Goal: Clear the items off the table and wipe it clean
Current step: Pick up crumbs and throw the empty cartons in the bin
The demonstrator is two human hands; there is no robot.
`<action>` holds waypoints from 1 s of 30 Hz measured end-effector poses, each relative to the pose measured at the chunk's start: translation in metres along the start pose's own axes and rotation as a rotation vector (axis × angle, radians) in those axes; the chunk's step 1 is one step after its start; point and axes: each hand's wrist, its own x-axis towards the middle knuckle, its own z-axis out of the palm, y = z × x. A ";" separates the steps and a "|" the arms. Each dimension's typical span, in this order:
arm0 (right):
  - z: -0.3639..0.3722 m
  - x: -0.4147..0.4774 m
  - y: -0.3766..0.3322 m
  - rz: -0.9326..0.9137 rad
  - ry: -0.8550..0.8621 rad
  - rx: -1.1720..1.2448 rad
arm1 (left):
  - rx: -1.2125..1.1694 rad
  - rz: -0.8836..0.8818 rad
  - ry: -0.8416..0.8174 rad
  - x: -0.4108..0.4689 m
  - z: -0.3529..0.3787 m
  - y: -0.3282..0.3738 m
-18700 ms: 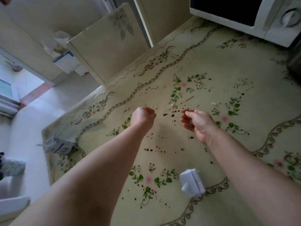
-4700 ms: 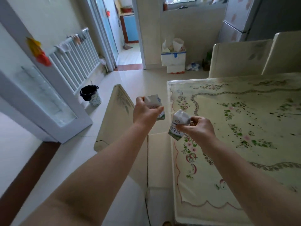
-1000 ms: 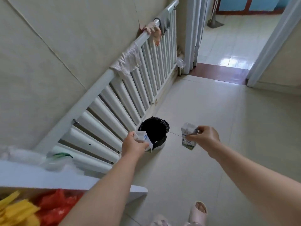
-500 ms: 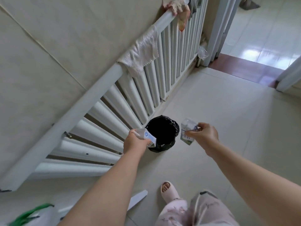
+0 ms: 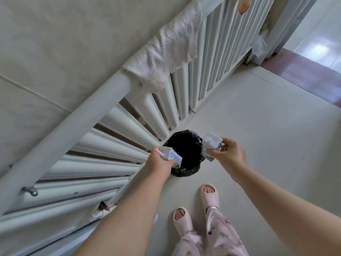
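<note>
I stand over a small trash bin [image 5: 184, 170] lined with a black bag, on the floor beside a white radiator. My left hand [image 5: 159, 163] grips a white and blue milk carton [image 5: 170, 156] with a straw, at the bin's left rim. My right hand [image 5: 227, 156] pinches a second, crumpled milk carton [image 5: 211, 145] over the bin's right rim. The table is out of view.
A long white radiator [image 5: 114, 141] runs along the wall on the left, with a white textured cloth [image 5: 166, 48] draped on its top rail. My feet in pale slippers [image 5: 209, 195] stand just below the bin. A doorway threshold [image 5: 304, 76] lies at the upper right.
I have stepped closer to the bin. Both hands with their cartons have moved in over its rim, and my second foot has come into view.
</note>
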 end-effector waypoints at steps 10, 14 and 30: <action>0.011 0.068 0.011 0.005 -0.086 -0.043 | -0.059 -0.072 -0.003 0.058 0.057 0.017; 0.013 0.076 0.014 0.017 -0.097 -0.073 | -0.093 -0.116 -0.021 0.059 0.061 0.020; 0.022 0.044 -0.005 -0.038 -0.194 -0.158 | -0.114 -0.149 0.044 0.016 0.001 0.007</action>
